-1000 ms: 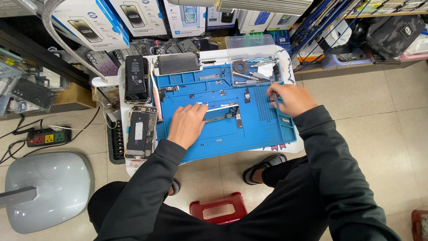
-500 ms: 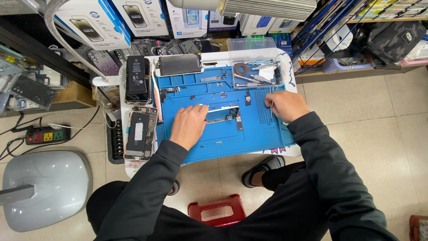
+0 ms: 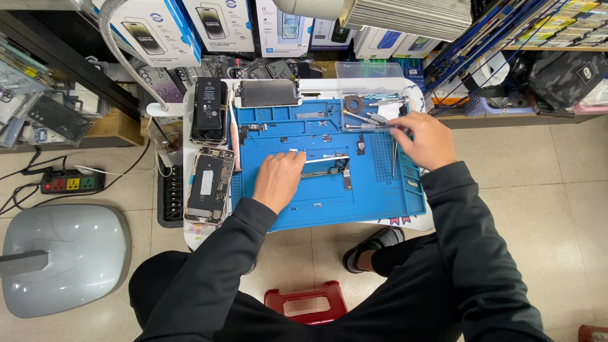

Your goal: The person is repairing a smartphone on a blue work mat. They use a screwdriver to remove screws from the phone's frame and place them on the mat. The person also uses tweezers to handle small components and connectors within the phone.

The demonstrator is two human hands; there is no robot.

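Red stool [image 3: 307, 303] nearest, on floor below blue mat [image 3: 329, 209]; grey rounded casing [image 3: 60, 256] off to mat's left on floor.

Blue mat on small white counter [image 3: 190, 235], central landmark. Left hand [image 3: 278, 180] flat on mat's middle, palm down, fingers spread and relaxed, pressing on phone frame part [image 3: 329, 168] — likely pinning it so it stays put; no grip around it. Frame part lying flat at mat's centre, just right of left hand, touching fingertips.

Opened phone [image 3: 208, 185] just left of mat, back open, insides up, parked off work zone but within reach. Black battery pack [image 3: 208, 111] beyond it, left of mat's far corner. Power strip [image 3: 71, 182] on floor well left of mat.

Right hand [image 3: 423, 138] at mat's far right edge, fingers curled and pinching something thin, probably a small tool; exact item too small to tell. Tweezers [image 3: 394, 158] lying on mat's ribbed strip just beside that hand. Small screws and bits scattered over mat's far half, kept in moulded pockets, likely to stop rolling.

Clear tray [image 3: 370, 95] at mat's far right corner, holding tools and a tape roll [image 3: 353, 103], close to right hand for quick picks. Screen panel [image 3: 269, 93] flat at mat's far edge, out of the way. Phone boxes [image 3: 218, 22] on shelf beyond mat.
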